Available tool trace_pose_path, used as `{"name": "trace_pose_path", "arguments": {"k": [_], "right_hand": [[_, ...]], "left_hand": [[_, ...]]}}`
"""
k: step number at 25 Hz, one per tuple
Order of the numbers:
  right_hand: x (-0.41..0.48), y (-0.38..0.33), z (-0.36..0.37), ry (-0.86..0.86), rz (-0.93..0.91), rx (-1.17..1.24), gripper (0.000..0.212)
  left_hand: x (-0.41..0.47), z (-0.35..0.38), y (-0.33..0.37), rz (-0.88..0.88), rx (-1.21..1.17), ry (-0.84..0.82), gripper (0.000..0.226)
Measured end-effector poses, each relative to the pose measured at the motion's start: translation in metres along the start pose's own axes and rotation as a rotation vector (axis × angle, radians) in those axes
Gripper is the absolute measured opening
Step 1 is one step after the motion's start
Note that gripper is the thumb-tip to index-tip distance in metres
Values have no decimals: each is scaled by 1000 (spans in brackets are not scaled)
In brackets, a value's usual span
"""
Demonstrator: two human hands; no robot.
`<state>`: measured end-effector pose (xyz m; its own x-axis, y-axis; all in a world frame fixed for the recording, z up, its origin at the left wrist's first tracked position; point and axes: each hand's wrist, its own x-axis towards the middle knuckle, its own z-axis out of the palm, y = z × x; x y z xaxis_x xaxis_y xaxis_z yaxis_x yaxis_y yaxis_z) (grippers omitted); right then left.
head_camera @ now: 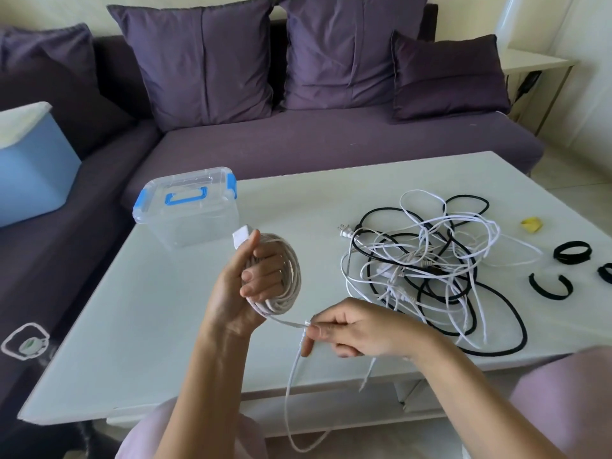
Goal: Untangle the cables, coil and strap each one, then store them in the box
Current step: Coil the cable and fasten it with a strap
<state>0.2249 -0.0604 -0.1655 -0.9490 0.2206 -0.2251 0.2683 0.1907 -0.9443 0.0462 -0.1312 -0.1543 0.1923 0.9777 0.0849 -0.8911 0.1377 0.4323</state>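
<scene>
Your head camera looks down and forward, close over the glossy white table [149,326], facing the purple fabric sofa [331,140] at top.

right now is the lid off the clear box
No, the lid with its blue handle sits on top of the clear box.

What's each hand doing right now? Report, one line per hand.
Left hand: closed around the white cable coil.
Right hand: pinching the coil's loose tail.
</scene>
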Motion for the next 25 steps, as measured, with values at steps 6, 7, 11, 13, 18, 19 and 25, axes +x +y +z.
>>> {"name": "trace_pose_path", "arguments": {"k": [6, 7, 11, 13, 18, 19, 25], "right_hand": [[-13, 17, -40, 361, 199, -139, 33], [-13, 17, -44, 428, 209, -89, 34], [-19, 6, -62, 467, 115, 78, 30], [-31, 1, -72, 244, 2, 265, 21], [-38, -1, -82, 195, -66, 690, 40], [-35, -1, -83, 266, -67, 714, 42], [-35, -24, -61, 374, -255, 625, 27]], "left_hand": [[-20, 7, 2, -251, 203, -285, 21], [-20, 7, 1, -279, 288, -302, 19], [-17, 9, -1, -288, 589, -287, 21], [-18, 7, 4, -256, 647, -274, 24], [-23, 2, 11, -413, 1131, -100, 49], [-21, 1, 9, -470, 1253, 24, 54], [4, -8, -9, -365, 1366, 613, 64]]}}
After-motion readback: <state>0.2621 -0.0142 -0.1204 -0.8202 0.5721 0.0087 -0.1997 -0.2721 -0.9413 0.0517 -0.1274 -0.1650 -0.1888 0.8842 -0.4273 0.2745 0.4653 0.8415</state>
